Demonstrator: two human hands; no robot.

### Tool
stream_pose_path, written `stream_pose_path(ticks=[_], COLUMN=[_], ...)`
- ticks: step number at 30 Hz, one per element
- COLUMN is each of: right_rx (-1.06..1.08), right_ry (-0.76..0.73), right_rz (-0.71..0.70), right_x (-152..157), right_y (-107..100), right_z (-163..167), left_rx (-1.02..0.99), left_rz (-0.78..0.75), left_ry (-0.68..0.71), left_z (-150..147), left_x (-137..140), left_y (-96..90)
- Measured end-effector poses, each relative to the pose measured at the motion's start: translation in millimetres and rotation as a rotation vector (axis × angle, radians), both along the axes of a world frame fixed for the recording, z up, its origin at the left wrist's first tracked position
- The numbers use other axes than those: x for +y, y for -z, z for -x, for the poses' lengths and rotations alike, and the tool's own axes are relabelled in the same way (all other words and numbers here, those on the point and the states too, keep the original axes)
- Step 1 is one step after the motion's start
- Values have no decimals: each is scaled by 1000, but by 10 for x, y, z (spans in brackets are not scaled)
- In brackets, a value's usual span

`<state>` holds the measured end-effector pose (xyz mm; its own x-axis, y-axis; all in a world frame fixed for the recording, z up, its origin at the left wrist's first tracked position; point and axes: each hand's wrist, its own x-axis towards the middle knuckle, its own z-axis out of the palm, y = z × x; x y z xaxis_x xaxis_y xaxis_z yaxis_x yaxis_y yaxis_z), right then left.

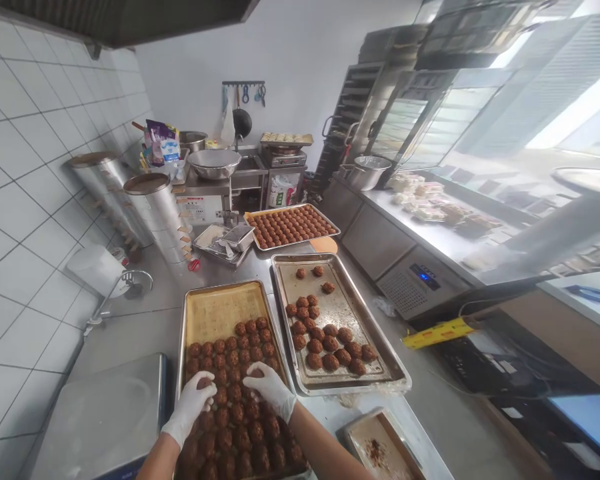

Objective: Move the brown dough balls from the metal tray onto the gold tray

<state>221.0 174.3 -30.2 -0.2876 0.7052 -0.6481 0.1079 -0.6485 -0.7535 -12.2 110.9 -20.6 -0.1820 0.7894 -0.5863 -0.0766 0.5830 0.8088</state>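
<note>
Working over a lined tray (220,308) of brown balls (237,392), both hands gloved in white, well apart from each other. Left hand (193,403) curled near the tray's left edge, fingers and thumb bent about a ball; clamped or only touching, cannot tell. Right hand (271,388) bent low over the rows, likewise uncertain. Between and below the hands, balls in close rows; ahead of them, bare liner. Just right of the right hand, more balls, loosely scattered on a second tray (343,300).

Apparently setting or straightening rows. Best done with light fingertips: nudge low on the sides, keep gaps even, avoid squashing neighbours, keep wrists clear of finished rows.

Underneath, a metal worktop (125,327). Left of the left hand, a flat metal-topped device (105,407); farther left, a tiled wall (20,267). Right of the right forearm, a small tray (387,443) with crumbs. Beyond both hands, a filled far tray (300,243), stacked cylinders (153,213) to its left, then a steel bowl (214,167). Well off to the right, a counter (380,207) bearing packages (425,200).
</note>
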Motion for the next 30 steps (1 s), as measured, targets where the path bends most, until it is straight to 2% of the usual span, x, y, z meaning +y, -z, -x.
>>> stream_pose_path(ticks=[2,5,7,9,12,14,18,21,24,27,30], right_rx=[-114,-454,-699,-839,-865,-871,-894,-879,-783,-696,-787], right_ry=[-88,-254,-395,-511,-601,-649,-705,-753,-653,-358,-56], right_rz=[-153,-439,-579,-650,-724,-748,-775,-798,-853,-860,-740], right_x=[295,767,1063,1312,1565,1654,1694,1640,1511,1286,963], right_y=[-21,-37,-18,37,180,287,418,397,293,191,169], right_z=[144,412,616,816,1049,1136,1136,995,706,210,-499], left_rx=[234,602,818,961,994,966,896,837,789,869,967], left_rz=[-62,-159,-149,-103,-120,-127,-141,-210,-250,-255,-335], left_ry=[94,260,381,477,552,590,663,716,739,613,492], left_z=[61,125,146,159,182,205,249,289,346,317,-20], left_x=[290,778,1109,1408,1738,1864,1933,1899,1839,1771,1696], left_y=[-12,-30,-1,83,291,442,653,692,664,602,497])
